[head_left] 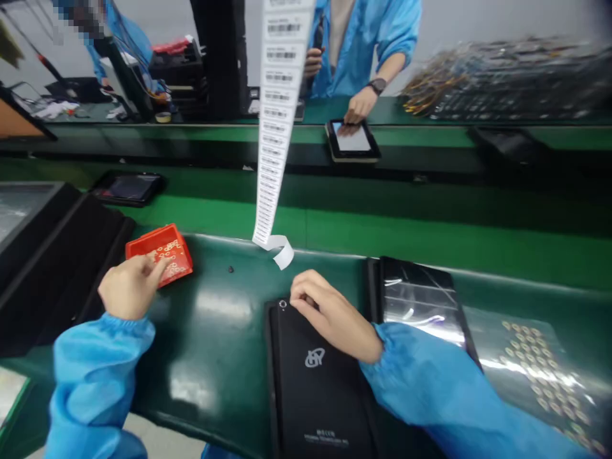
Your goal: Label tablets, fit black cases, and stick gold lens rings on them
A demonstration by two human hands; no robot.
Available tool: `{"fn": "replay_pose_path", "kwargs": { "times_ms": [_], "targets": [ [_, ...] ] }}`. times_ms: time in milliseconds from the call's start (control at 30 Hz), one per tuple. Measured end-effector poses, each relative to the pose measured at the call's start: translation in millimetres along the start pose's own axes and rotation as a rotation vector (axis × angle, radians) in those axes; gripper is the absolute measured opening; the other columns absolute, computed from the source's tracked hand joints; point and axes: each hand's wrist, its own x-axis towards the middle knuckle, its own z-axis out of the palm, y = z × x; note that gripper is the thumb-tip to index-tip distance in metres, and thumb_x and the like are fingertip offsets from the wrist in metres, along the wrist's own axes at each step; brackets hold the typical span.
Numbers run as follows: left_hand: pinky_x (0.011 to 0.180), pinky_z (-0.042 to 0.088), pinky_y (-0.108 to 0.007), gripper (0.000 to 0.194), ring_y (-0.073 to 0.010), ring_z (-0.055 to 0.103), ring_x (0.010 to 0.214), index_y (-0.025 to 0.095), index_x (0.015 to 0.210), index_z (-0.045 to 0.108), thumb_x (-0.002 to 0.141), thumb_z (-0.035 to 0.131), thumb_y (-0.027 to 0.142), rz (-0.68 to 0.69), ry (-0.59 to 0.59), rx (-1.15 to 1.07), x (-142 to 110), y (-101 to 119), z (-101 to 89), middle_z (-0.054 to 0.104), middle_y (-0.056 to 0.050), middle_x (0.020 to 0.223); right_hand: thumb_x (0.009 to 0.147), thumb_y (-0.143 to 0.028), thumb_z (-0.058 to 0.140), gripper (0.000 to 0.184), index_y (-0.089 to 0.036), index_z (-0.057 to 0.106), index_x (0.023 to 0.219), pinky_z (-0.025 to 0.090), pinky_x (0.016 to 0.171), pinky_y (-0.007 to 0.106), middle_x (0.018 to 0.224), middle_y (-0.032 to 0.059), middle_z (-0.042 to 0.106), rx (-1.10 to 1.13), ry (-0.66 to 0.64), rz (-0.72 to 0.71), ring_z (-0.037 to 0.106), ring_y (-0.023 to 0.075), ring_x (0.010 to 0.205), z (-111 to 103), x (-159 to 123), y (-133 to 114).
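My left hand (130, 285) is at the red tray (184, 250), its thumb and fingers drawn together over the near rim. Small pale rings (168, 254) lie inside that tray; whether one is between my fingertips is hidden. A black tablet (325, 389) lies back up in front of me, with a white logo and a camera lens (282, 305) at its top left corner. Beside this lens, my right hand (329, 312) rests over the tablet's top end with fingers curled closed. What they hold, if anything, cannot be made out.
A barcode label strip (277, 134) hangs down to the bench. Black tablets (421, 299) and a clear sheet of rings (530, 357) lie at right. Black cases (62, 255) stand at left. Across the green conveyor (430, 223), another person's hand (361, 105) touches a tablet (351, 143).
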Motion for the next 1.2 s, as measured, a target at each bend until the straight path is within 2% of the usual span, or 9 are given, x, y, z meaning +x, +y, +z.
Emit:
{"fn": "replay_pose_path", "kwargs": {
  "times_ms": [33,67,167,267,400,700,900,1033,1200],
  "targets": [
    [0.058,0.025,-0.025,0.041,-0.0131,0.042,0.055,0.015,0.058,0.054,0.083,0.064,0.045,0.145,0.128,0.212,-1.0,-3.4,4.9,0.044,0.001,0.055,0.094,-0.01,0.047,0.015,-0.019,0.049,0.082,0.045,0.077,0.029,0.093,0.0034,0.052,0.014,-0.018,0.043,0.053,0.0141,0.082,1.7,1.7,9.4],
    [0.057,0.028,-0.026,0.037,-0.0149,0.045,0.057,0.015,0.062,0.057,0.087,0.06,0.042,0.32,0.14,0.294,-6.4,-1.8,13.4,0.048,0.0,0.057,0.093,-0.008,0.047,0.016,-0.018,0.048,0.081,0.045,0.078,0.03,0.093,0.0034,0.051,0.023,-0.04,0.072,0.052,0.0142,0.082,4.1,2.9,17.8],
    [0.077,0.046,-0.03,0.019,-0.0193,0.061,0.085,0.014,0.095,0.065,0.095,0.047,0.019,0.751,-0.17,0.088,-41.7,25.7,49.2,0.067,-0.006,0.091,0.092,-0.006,0.045,0.015,-0.018,0.046,0.082,0.045,0.08,0.032,0.095,0.0044,0.05,-0.001,-0.082,0.11,0.052,0.0151,0.084,13.4,4.6,32.3],
    [0.097,0.045,-0.035,0.028,-0.0225,0.057,0.115,0.014,0.116,0.061,0.096,0.042,0.012,0.919,-0.377,-0.08,-76.3,57.9,81.1,0.063,-0.01,0.121,0.093,-0.006,0.042,0.015,-0.018,0.045,0.084,0.046,0.082,0.034,0.097,0.006,0.048,-0.098,-0.116,0.099,0.052,0.0164,0.087,19.0,5.6,31.7],
    [0.101,0.043,-0.043,0.031,-0.0284,0.05,0.126,0.012,0.124,0.057,0.1,0.045,0.026,0.968,-0.442,-0.121,-89.6,67.8,100.6,0.056,-0.015,0.134,0.094,-0.007,0.038,0.016,-0.017,0.045,0.084,0.049,0.082,0.037,0.097,0.0082,0.049,-0.233,-0.175,0.079,0.051,0.0183,0.088,19.5,7.8,25.4],
    [0.101,0.041,-0.046,0.036,-0.0295,0.051,0.125,0.012,0.127,0.056,0.101,0.047,0.035,0.968,-0.476,-0.131,-90.5,58.3,105.1,0.053,-0.017,0.136,0.095,-0.006,0.04,0.015,-0.013,0.052,0.087,0.053,0.08,0.04,0.096,0.011,0.053,-0.358,-0.24,0.142,0.054,0.0211,0.087,20.9,11.7,20.8],
    [0.104,0.038,-0.042,0.032,-0.0267,0.05,0.126,0.011,0.127,0.054,0.101,0.045,0.027,0.956,-0.483,-0.154,-88.6,59.5,106.5,0.051,-0.016,0.139,0.094,-0.005,0.039,0.037,-0.018,0.044,0.129,0.054,0.086,0.04,0.105,0.0086,0.058,-0.132,0.047,0.1,0.058,0.02,0.094,23.9,-10.2,28.1],
    [0.103,0.038,-0.041,0.035,-0.0259,0.05,0.125,0.008,0.132,0.049,0.101,0.042,0.02,0.925,-0.523,-0.184,-87.2,59.8,107.7,0.051,-0.016,0.14,0.098,-0.009,0.039,0.038,-0.023,0.044,0.132,0.054,0.088,0.032,0.115,0.0074,0.057,0.035,0.208,0.175,0.059,0.0157,0.101,23.8,-43.2,23.9],
    [0.09,0.042,-0.038,0.036,-0.0276,0.055,0.112,0.008,0.132,0.053,0.101,0.04,0.023,0.918,-0.497,-0.096,-86.6,72.8,108.4,0.057,-0.015,0.13,0.097,-0.009,0.043,0.035,-0.022,0.049,0.129,0.049,0.099,0.033,0.122,0.008,0.056,-0.017,0.263,0.187,0.054,0.0175,0.116,32.2,-70.2,17.3]
  ]
}}
